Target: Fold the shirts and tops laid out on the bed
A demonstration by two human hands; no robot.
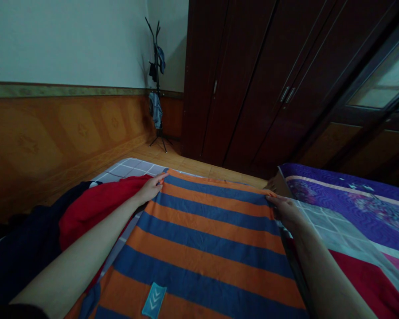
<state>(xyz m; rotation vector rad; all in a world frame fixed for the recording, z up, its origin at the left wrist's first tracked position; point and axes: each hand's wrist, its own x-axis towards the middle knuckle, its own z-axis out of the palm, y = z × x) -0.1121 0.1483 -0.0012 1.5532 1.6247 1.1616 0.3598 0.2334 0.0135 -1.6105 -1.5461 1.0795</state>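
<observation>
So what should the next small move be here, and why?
Probably ease the left hand and right hand slightly apart: they hold the far corners of the striped cloth, and faint wrinkles show in its fabric.

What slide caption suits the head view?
Left hand and right hand on the far corners of an orange-and-blue striped cloth.

The room is dim and cool-toned, its light source out of sight. The pale wall [69, 40] looks brightest; the wardrobe [239, 79] sinks almost to black. A soft shadow falls beside the coat rack [157, 75]. Wide-angle distortion tilts uprights toward the right edge. The striped cloth [202, 226] looks reasonably sharp, while the lower-left corner loses detail.
</observation>
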